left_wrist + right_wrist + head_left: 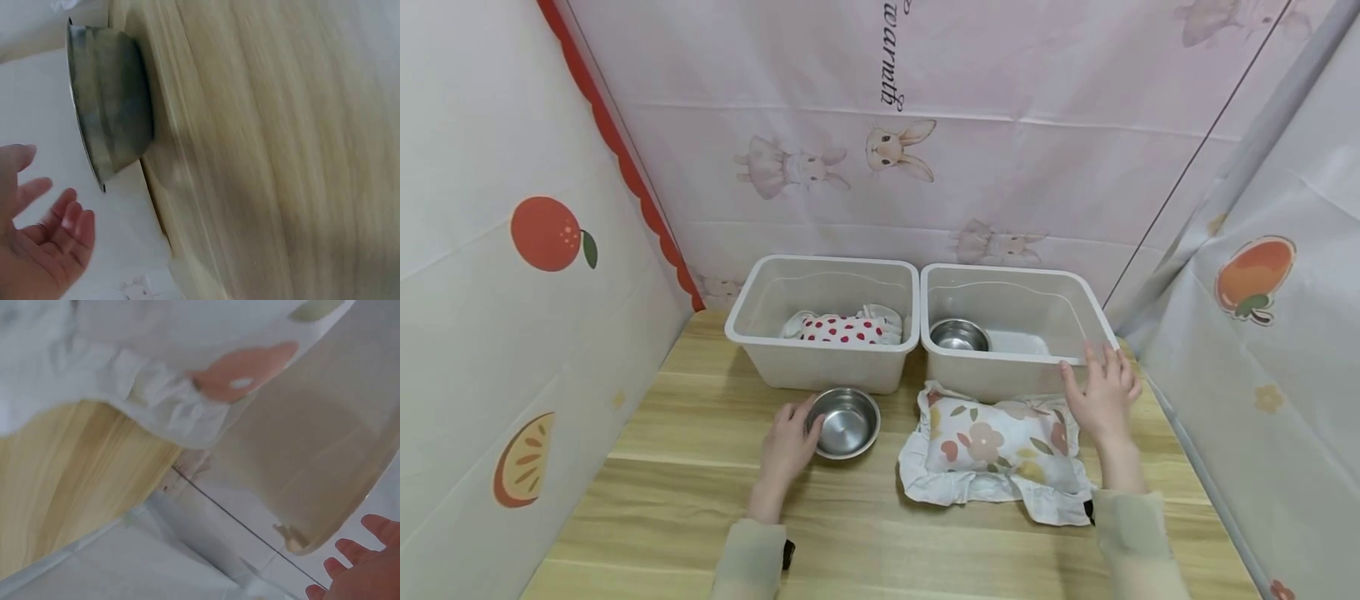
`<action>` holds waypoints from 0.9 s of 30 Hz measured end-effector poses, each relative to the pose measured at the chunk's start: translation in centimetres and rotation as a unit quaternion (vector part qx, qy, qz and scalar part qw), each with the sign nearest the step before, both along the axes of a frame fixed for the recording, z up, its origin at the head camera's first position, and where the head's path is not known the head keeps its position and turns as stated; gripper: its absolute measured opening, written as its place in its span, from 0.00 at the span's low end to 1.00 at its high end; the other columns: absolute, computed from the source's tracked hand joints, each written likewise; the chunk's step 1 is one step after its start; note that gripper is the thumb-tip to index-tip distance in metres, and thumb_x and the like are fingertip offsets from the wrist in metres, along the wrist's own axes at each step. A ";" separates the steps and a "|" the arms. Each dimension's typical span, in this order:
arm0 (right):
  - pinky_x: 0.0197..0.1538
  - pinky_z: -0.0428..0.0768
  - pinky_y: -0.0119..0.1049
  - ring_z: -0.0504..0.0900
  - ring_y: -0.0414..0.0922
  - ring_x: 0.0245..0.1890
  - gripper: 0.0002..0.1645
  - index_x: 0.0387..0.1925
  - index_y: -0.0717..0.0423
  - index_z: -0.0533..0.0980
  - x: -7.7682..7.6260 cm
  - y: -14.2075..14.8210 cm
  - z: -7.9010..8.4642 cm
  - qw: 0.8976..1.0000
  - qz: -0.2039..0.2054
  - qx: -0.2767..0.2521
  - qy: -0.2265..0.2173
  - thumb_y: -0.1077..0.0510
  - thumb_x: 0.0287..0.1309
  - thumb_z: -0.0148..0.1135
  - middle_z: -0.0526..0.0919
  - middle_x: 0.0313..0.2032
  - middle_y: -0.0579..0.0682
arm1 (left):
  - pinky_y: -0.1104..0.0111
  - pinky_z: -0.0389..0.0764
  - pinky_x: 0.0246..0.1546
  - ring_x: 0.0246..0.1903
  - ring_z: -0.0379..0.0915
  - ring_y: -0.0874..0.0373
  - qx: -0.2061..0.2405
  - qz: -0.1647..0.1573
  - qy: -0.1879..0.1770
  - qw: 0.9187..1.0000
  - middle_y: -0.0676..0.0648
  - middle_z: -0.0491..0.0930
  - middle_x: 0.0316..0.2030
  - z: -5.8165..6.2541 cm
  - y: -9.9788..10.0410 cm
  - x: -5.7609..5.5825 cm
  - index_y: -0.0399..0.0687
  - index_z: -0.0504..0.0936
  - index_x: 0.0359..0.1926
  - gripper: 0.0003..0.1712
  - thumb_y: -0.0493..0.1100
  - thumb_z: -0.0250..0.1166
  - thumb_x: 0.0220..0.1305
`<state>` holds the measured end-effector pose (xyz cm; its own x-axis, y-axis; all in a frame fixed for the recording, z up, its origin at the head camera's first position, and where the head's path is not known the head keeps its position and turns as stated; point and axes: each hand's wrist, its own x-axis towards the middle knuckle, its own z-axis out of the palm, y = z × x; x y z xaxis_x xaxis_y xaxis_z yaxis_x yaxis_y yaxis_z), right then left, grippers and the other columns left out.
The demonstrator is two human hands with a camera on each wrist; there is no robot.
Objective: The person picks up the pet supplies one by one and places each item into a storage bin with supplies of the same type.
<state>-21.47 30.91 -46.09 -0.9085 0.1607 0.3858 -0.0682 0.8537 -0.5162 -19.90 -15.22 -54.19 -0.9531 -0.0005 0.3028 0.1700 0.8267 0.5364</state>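
Note:
A shiny steel bowl [846, 425] stands upright on the wooden table, in front of the left bin. My left hand [789, 440] is at its left side, fingers loosely bent; the left wrist view shows the fingertips [85, 219] apart from the bowl's [112, 100] rim. Over by the right bin [992, 375], my right hand [1103, 398] has its fingers spread at the front right corner of the rim, holding nothing. Below and left of that hand lies a frilled pillow [1000, 446] with a flower print, against the bin's front.
The left bin [831, 367] holds a white cloth item with red dots [842, 329]. A second steel bowl [960, 335] sits inside the right bin at its left. Both bins stand side by side near the printed back wall [820, 75]; patterned sheets hang at both sides.

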 end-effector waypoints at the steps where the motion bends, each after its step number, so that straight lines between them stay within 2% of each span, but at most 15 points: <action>1: 0.65 0.38 0.70 0.43 0.69 0.71 0.39 0.68 0.67 0.60 -0.1 0.3 0.0 1.000 0.000 0.002 -0.003 0.41 0.70 0.46 0.52 0.70 0.72 | 0.44 0.80 0.42 0.49 0.73 0.38 -0.001 0.002 -0.020 1.000 0.35 0.76 0.48 -0.1 -0.2 -0.1 0.41 0.74 0.63 0.26 0.47 0.62 0.68; 5: 0.65 0.38 0.70 0.45 0.69 0.70 0.39 0.69 0.68 0.59 -0.8 1.7 -0.1 1.000 0.001 0.017 -0.011 0.41 0.71 0.43 0.52 0.70 0.71 | 0.42 0.78 0.44 0.51 0.73 0.35 -0.013 -0.001 -0.073 0.997 0.32 0.75 0.51 -0.3 -0.8 -0.3 0.42 0.71 0.66 0.27 0.47 0.57 0.70; 10: 0.66 0.35 0.70 0.43 0.71 0.70 0.40 0.71 0.66 0.55 -1.4 3.0 -0.1 0.999 0.006 0.023 -0.038 0.40 0.73 0.39 0.49 0.72 0.70 | 0.42 0.78 0.44 0.49 0.74 0.34 -0.017 -0.010 -0.097 0.995 0.31 0.75 0.51 -0.6 -1.2 -0.5 0.43 0.69 0.68 0.27 0.46 0.56 0.71; 20: 0.65 0.35 0.72 0.40 0.71 0.70 0.44 0.74 0.65 0.49 -2.1 4.3 -0.5 0.996 0.015 0.021 -0.081 0.36 0.73 0.32 0.43 0.74 0.69 | 0.41 0.77 0.47 0.50 0.75 0.32 -0.014 -0.023 -0.122 0.992 0.29 0.76 0.53 -1.3 -1.2 -0.9 0.41 0.66 0.70 0.28 0.44 0.55 0.72; 27: 0.62 0.37 0.74 0.41 0.72 0.69 0.46 0.74 0.66 0.46 -2.6 5.0 -0.6 0.995 0.021 0.023 -0.097 0.35 0.73 0.32 0.41 0.74 0.69 | 0.43 0.77 0.50 0.51 0.75 0.33 -0.008 -0.032 -0.117 0.993 0.30 0.76 0.54 -1.8 -1.4 -1.1 0.38 0.67 0.68 0.27 0.41 0.54 0.72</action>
